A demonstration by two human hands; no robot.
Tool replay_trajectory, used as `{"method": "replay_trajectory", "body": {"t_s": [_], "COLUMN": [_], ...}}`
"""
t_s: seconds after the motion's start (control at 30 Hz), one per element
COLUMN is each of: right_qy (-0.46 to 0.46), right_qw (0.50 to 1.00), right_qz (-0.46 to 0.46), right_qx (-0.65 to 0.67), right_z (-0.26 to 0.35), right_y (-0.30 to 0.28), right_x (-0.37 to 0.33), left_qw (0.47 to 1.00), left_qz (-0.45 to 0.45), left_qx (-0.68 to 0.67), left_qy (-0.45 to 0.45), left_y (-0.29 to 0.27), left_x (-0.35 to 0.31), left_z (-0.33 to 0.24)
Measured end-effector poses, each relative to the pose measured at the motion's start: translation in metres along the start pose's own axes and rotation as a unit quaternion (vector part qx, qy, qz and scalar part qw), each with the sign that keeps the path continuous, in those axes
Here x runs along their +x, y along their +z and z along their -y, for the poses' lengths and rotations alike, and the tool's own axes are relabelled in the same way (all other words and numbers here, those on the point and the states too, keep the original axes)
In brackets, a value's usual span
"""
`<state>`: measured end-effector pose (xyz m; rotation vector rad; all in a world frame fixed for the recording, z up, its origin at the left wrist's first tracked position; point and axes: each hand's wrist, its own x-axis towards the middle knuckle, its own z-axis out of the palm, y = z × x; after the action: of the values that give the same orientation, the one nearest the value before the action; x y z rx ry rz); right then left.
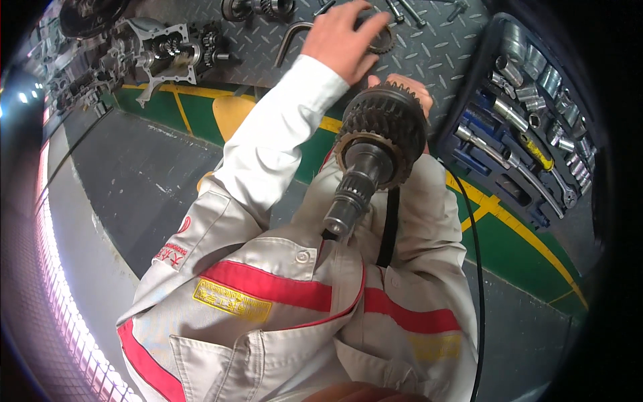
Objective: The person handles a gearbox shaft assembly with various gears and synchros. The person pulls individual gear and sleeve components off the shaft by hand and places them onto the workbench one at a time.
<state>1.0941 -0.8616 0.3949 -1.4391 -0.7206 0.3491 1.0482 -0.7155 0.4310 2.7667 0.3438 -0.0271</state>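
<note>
A dark metal gear shaft (362, 174) stacked with toothed gears is held up in front of my chest, its splined end tilted down toward me. My right hand (420, 96) is closed on its far end; the gears hide most of that hand. Over the metal plate, my left hand (340, 41) has its thumb and fingers apart. A toothed ring (384, 41) lies between that thumb and forefinger; whether they touch it I cannot tell. Left of this hand is a bent metal bar (289, 41).
The diamond-patterned metal bench top (435, 57) carries several bolts (410, 12) and another gear shaft (268, 8). An opened gearbox housing (175, 57) sits at the left. At right lies an open blue socket set case (492, 127). A black cable (477, 268) hangs beside my right arm.
</note>
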Motion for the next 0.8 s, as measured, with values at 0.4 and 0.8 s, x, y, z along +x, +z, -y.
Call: {"method": "replay_trajectory", "body": {"t_s": [0.4, 0.8], "right_qy": [0.049, -0.039], "right_qw": [0.997, 0.999], "right_qz": [0.008, 0.021], "right_qx": [-0.054, 0.009], "right_z": [0.007, -0.004], "right_y": [-0.005, -0.001], "right_x": [0.001, 0.000], "left_qw": [0.956, 0.288], "left_qz": [-0.061, -0.248], "left_qx": [-0.049, -0.873], "left_qy": [-0.282, -0.305], "left_y": [0.010, -0.098], "left_x": [-0.091, -0.083], "left_z": [0.023, -0.027]}}
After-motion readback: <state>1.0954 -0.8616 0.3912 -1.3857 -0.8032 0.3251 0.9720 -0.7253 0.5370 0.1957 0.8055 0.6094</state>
